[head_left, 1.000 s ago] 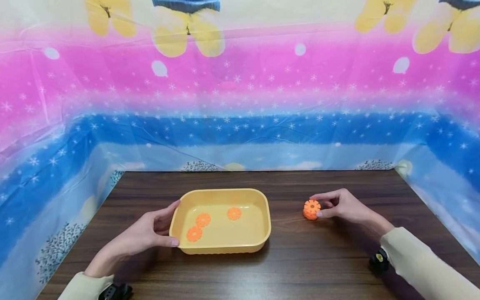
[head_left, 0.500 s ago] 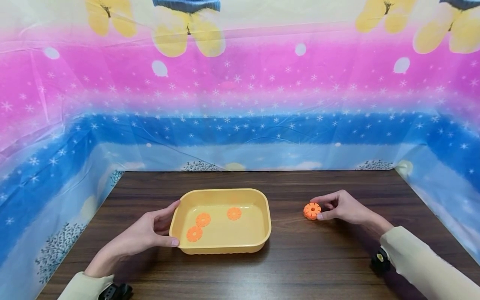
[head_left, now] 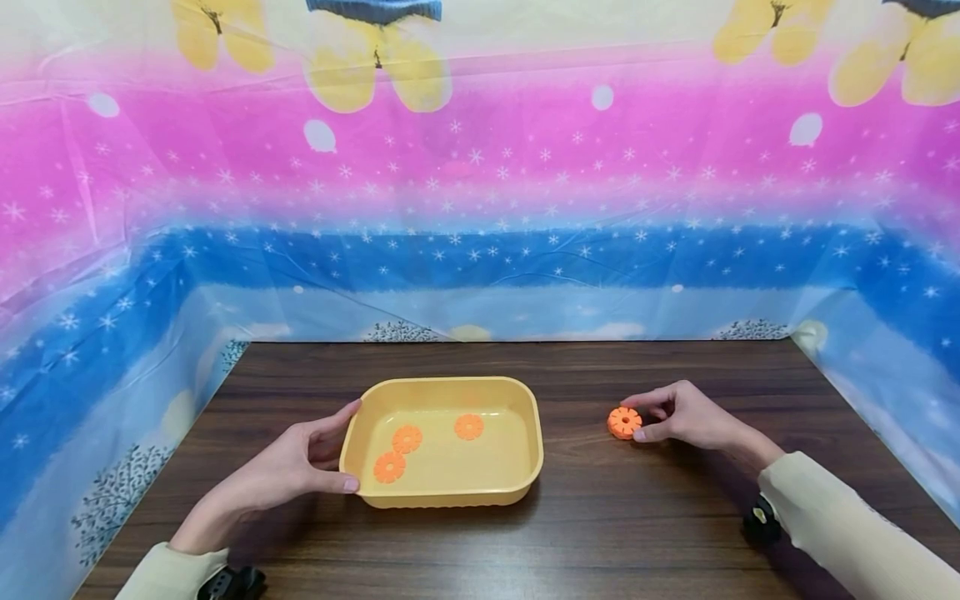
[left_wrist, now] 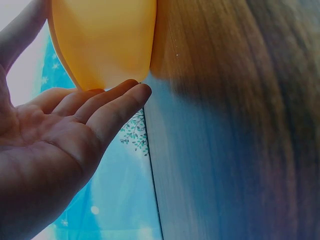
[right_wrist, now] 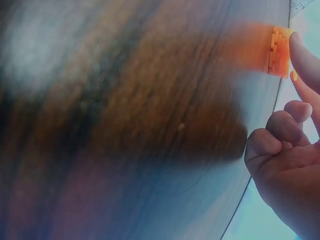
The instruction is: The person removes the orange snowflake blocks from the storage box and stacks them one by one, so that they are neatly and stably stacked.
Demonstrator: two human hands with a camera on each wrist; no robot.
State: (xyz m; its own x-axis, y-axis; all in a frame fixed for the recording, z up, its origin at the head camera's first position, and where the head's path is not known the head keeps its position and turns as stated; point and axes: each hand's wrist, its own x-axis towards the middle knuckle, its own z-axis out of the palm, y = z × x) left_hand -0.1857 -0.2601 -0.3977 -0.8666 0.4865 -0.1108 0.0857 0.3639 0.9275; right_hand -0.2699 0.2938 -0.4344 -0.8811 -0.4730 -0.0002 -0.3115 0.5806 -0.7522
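A yellow plastic tray (head_left: 450, 498) sits on the table with three orange slotted building discs lying flat inside, two of them (head_left: 389, 467) close together at the left and one (head_left: 468, 427) farther right. My left hand (head_left: 288, 467) holds the tray's left end, thumb at the near corner and fingers along the far side. In the left wrist view the fingers (left_wrist: 112, 107) look nearly straight against the tray wall. To the right of the tray, my right hand (head_left: 686, 417) pinches a short stack of orange building discs (head_left: 624, 423) between thumb and index finger, low at the tabletop. Its other fingers are curled (right_wrist: 285, 125).
The dark wood-grain table (head_left: 570, 533) ends at the back against a patterned cloth backdrop (head_left: 480, 258), which also rises along both sides. Each wrist wears a black camera band (head_left: 761, 521). Bare tabletop lies between the tray and the right hand.
The top disc over the right-hand stack, tilted and slightly raised earlier, has come down flush onto the stack. The left hand and the tray have stayed where they were.
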